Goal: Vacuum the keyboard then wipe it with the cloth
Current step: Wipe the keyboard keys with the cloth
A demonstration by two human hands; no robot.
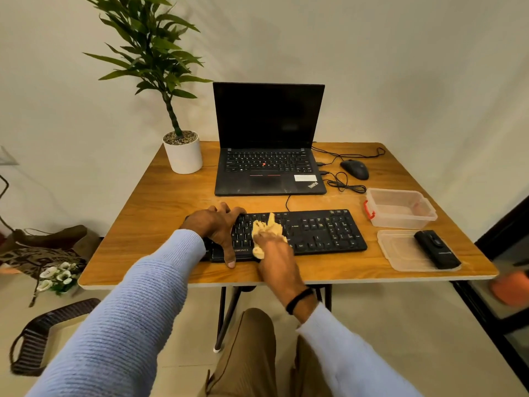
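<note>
A black keyboard [320,232] lies across the front of the wooden table [160,213]. My left hand [217,227] grips its left end, fingers over the far edge and thumb down the near edge. My right hand [276,253] presses a crumpled yellow cloth [267,229] onto the keys left of the keyboard's middle. Part of the cloth sticks out beyond my fingers. A small black handheld vacuum [436,249] lies on a clear plastic lid [400,253] at the right front.
An open black laptop [269,138] stands behind the keyboard, with a wired mouse [355,169] and loose cables to its right. A clear plastic box [400,207] sits at the right, a potted plant [183,151] at the back left.
</note>
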